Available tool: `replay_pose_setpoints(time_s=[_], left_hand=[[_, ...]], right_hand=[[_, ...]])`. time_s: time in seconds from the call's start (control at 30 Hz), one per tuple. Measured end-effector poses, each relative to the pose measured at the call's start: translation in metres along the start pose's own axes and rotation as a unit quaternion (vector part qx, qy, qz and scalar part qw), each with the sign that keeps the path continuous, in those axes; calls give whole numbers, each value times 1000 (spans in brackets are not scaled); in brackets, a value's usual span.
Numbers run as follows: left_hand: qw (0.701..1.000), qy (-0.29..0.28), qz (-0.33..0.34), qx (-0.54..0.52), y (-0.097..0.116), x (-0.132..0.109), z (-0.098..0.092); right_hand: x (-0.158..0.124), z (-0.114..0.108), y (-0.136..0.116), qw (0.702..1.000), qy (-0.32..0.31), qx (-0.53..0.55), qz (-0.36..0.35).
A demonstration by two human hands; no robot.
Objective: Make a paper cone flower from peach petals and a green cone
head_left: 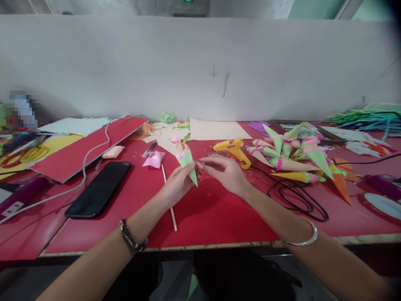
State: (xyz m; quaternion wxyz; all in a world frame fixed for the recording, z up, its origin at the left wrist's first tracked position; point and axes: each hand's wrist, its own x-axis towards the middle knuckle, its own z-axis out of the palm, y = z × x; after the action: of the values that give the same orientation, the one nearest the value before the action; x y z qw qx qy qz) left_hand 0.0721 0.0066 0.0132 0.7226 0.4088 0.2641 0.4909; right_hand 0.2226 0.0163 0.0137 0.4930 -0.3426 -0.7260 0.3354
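Observation:
In my left hand [179, 184] is a small light-green paper cone [186, 159], tip pointing down, with a peach swirl and a pink ball at its top. The fingers wrap round the cone's middle. Close beside it, my right hand [227, 172] has thumb and forefinger pinched together; whatever sits between them is too small to name. Under my left wrist lies a thin wooden stick [171, 205]. A yellow hot glue gun [233, 149] rests on the red table beyond my right hand. A pink packet [153, 159] lies beyond my left hand.
Several finished-looking paper cones [288, 152] are heaped at the right, near a looped black cable [300, 205]. A black phone [99, 188] lies at the left, with a white cable [84, 163] past it. Paper scraps and a beige sheet [219, 128] lie along the grey partition [140, 67].

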Motion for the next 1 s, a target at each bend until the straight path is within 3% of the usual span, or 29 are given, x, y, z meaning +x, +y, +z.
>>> replay_pose_setpoints(time_s=[0.27,0.7,1.0], left_hand=[[999,-27,-5,41,0,0,-1],[1000,8,3,27,0,1,0],[998,24,42,40,-3,3,-2]], right_hand=[[0,0,0,996,25,-63,-49],[-2,-1,-4,981,17,-170,-94],[0,-4,-4,932,-29,-317,-172]])
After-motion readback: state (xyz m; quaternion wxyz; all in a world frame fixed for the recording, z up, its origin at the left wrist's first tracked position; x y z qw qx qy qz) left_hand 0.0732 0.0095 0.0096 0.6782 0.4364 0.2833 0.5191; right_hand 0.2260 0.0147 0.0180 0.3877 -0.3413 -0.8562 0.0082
